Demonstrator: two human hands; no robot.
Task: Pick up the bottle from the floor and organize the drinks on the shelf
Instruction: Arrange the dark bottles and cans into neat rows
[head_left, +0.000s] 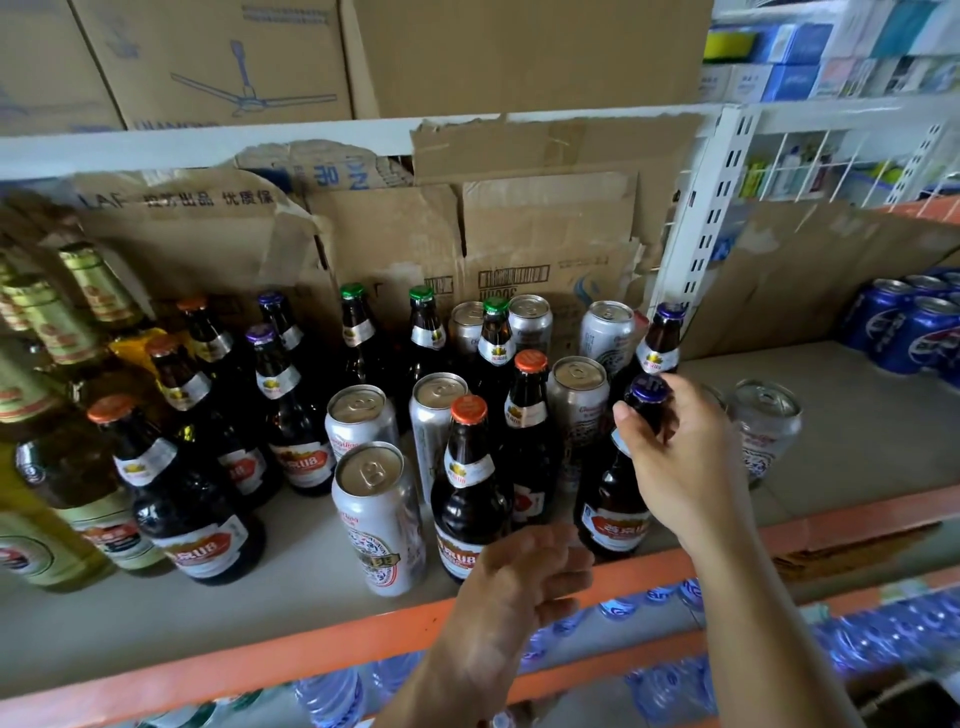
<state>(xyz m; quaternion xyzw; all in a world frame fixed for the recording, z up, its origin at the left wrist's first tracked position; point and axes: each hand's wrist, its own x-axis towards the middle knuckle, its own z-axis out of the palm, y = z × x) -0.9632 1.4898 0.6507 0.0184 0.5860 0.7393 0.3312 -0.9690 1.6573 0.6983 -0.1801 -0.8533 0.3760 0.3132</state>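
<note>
Our right hand (675, 457) grips the neck of the purple-capped beer bottle (615, 512), which stands at the front edge of the shelf (857, 447). Our left hand (519, 577) hovers loosely curled and empty. We judge the brown glass heavy, smooth and breakable, best held at the neck with the base supported. Aluminium cans (376, 514) stand alongside.

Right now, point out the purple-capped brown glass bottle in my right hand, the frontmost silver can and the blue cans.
Purple-capped brown glass bottle (615, 526): head view, on its label.
Frontmost silver can (376, 525): head view, on its printed side.
Blue cans (922, 338): head view, on one can's side.
</note>
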